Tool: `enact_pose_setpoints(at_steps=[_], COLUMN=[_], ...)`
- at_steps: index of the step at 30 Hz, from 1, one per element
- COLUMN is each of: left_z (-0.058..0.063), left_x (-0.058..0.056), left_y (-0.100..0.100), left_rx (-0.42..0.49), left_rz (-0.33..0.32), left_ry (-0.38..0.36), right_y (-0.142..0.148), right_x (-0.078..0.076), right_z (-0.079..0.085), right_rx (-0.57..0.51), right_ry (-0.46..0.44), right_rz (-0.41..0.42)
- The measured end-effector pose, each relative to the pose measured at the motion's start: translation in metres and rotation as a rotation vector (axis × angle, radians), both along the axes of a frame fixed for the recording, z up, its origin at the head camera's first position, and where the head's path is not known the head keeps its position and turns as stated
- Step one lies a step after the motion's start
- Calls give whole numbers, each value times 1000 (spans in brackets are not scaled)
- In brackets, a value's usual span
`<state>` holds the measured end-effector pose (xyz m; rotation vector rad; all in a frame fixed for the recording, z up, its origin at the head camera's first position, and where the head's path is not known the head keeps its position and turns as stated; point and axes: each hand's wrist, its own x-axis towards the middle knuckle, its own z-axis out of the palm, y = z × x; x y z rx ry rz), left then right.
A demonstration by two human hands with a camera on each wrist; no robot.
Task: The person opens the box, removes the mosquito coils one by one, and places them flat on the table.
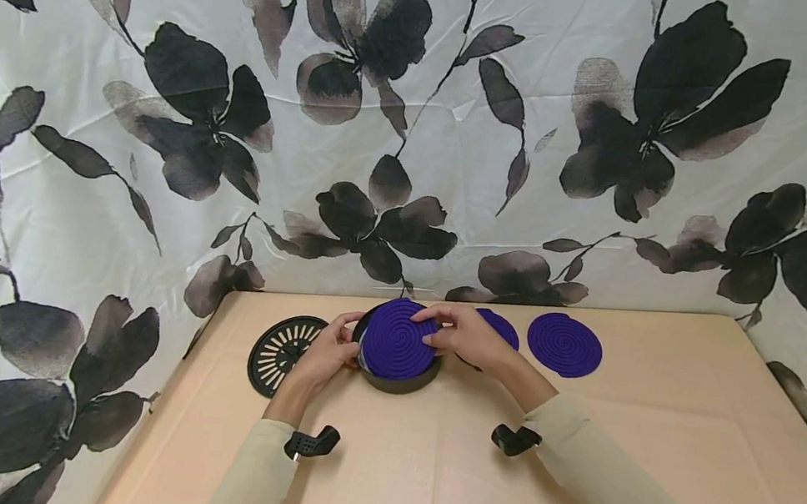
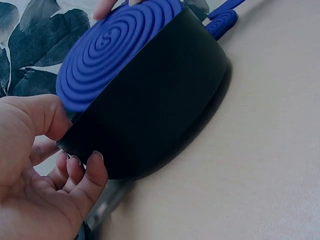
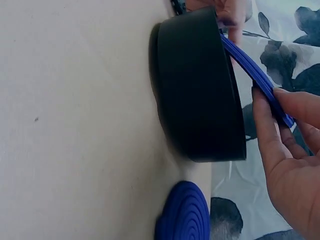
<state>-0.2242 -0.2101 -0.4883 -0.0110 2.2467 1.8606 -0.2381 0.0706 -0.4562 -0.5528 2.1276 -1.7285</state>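
Observation:
A purple-blue round coaster (image 1: 395,343) with a spiral ridge pattern lies tilted over the mouth of a dark round container (image 1: 398,385). My right hand (image 1: 471,340) pinches the coaster at its right edge, fingers on both faces in the right wrist view. The coaster's far edge (image 3: 237,55) dips inside the container's rim there. With thumb and fingers, my left hand (image 1: 324,356) grips the left side of the container wall (image 2: 145,105), the thumb at the rim beside the coaster. The container's inside is mostly hidden under the coaster.
Left of the container, a black slotted disc (image 1: 258,352) lies partly behind my left hand. Two more spiral coasters are on the table (image 1: 619,463) to the right, one (image 1: 564,345) in full view and one (image 1: 503,328) partly covered by my right hand. A floral cloth (image 1: 461,150) hangs behind.

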Motion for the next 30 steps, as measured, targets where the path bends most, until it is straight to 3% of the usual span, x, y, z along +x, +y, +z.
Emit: enact_pose_setpoints(at_steps=[6,15,28,30], left_z=[10,-4,-5,-1], left_x=[0,-4,-3,-1], left_y=[2,3,3,4], left_rx=[-17,-23,-27,-31], left_rz=[-26,37,47,38], left_ry=[-17,19,25,23], right_y=[17,42,82,89], right_x=[-1,-1,12,14], right_z=[6,15,26,25], right_rx=[1,-14,26,32], right_ry=[36,58,89,82], right_rz=[-34,-15,-63,-68])
